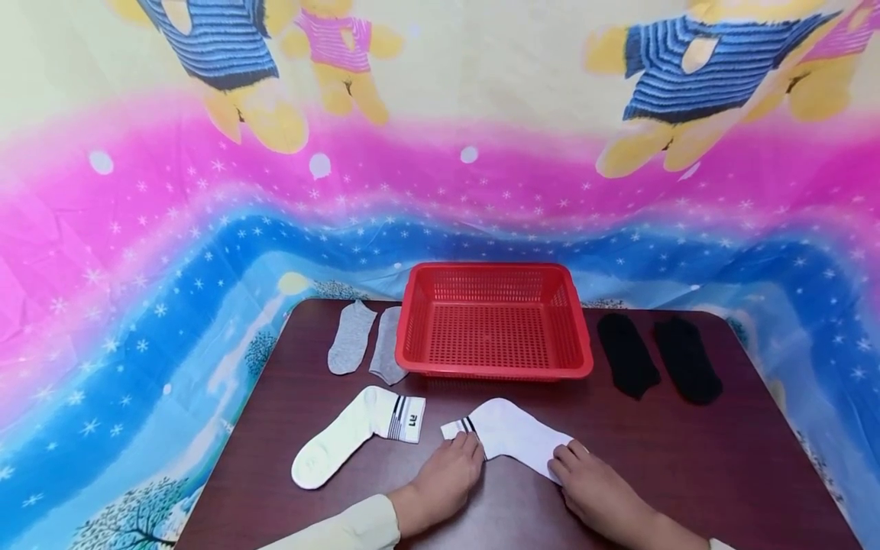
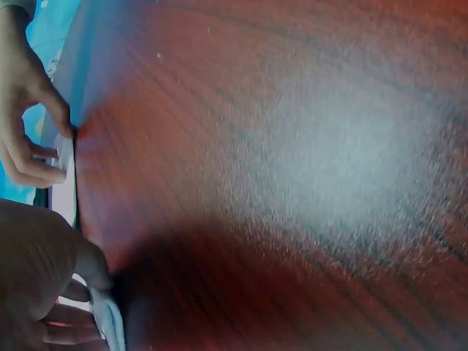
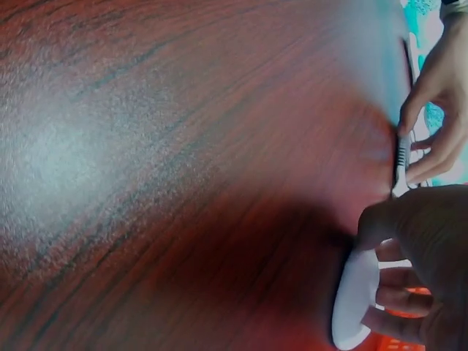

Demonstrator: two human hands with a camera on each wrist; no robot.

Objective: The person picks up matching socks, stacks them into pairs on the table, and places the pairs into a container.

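A white sock (image 1: 512,431) with dark stripes at its cuff lies on the table in front of me. My left hand (image 1: 450,472) pinches it at the striped cuff. At the toe end, my right hand (image 1: 596,489) holds the same sock between thumb and fingers; the right wrist view shows the white toe (image 3: 356,300) there. To the left lies a second white sock (image 1: 344,439), flat, with dark stripes and a dark mark on its cuff. Neither hand touches that one.
Behind the white socks stands a red plastic basket (image 1: 495,373). Two grey socks (image 1: 352,338) lie left of it, one partly hidden by its side. Two black socks (image 1: 627,355) lie to its right on the dark red table (image 1: 275,428). A printed cloth (image 1: 440,176) hangs behind.
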